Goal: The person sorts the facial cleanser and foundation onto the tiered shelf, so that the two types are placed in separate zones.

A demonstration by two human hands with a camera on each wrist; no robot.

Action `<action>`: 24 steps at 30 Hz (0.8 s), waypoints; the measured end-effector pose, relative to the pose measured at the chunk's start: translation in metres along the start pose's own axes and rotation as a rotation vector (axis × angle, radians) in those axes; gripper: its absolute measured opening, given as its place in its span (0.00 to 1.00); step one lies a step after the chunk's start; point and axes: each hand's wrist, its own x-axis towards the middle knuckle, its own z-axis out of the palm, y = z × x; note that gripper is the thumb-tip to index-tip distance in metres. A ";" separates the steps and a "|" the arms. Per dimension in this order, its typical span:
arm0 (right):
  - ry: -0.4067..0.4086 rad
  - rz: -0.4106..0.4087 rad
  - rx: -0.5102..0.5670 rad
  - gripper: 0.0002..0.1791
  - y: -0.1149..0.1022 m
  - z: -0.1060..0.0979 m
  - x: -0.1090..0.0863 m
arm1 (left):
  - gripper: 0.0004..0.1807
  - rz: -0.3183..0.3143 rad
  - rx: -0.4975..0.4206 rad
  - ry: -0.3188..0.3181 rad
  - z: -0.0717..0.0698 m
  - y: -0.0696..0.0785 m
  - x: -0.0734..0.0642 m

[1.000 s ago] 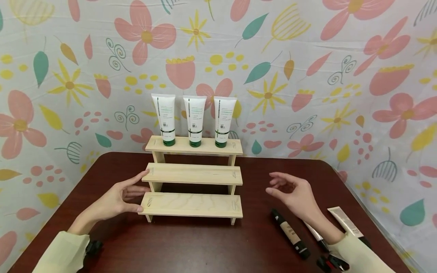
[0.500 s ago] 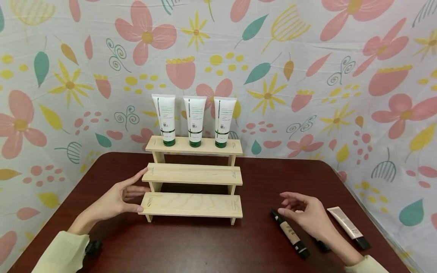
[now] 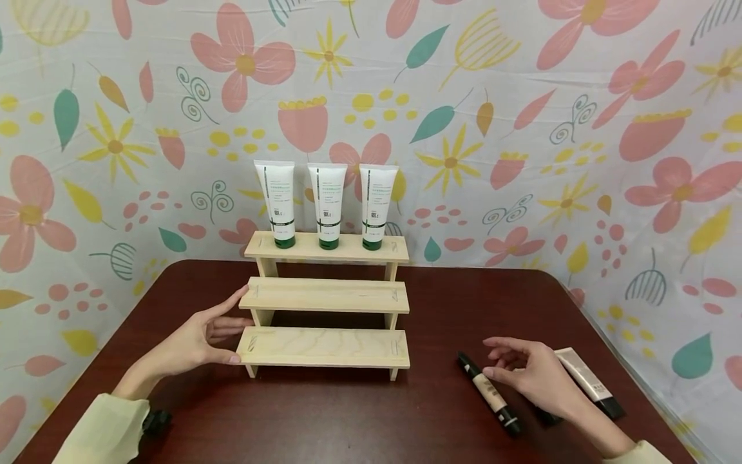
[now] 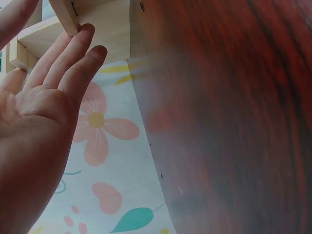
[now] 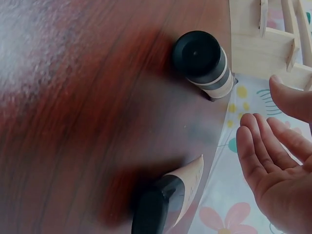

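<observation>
A three-tier wooden display stand point(image 3: 324, 348) stands on the table. My left hand point(image 3: 194, 348) rests on its left side, thumb at the bottom step and a finger at the middle step's edge; the left wrist view shows extended fingers point(image 4: 73, 68) touching the wood. My right hand point(image 3: 539, 374) hovers over the right of the table, fingers loosely bent and holding nothing. Beside it lie a slim black-and-beige tube point(image 3: 489, 393) and a beige tube with a black cap point(image 3: 588, 383). Under the hand, the black end point(image 3: 547, 415) of another tube shows; the rest is hidden.
Three white tubes with green caps point(image 3: 328, 206) stand upright in a row on the stand's top step. A flower-patterned cloth point(image 3: 452, 129) hangs behind and beside the dark red table point(image 3: 359, 412).
My right hand has moved right and down, from beside the stand to above the tubes at the right. My left hand has stayed at the stand.
</observation>
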 end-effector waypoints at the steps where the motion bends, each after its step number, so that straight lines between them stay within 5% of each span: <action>1: -0.005 -0.003 -0.003 0.27 0.000 -0.001 0.000 | 0.67 0.000 -0.003 -0.002 0.000 0.000 0.000; 24: -0.205 -0.082 -0.043 0.26 0.012 -0.014 -0.003 | 0.68 -0.017 0.000 0.001 0.002 0.002 0.001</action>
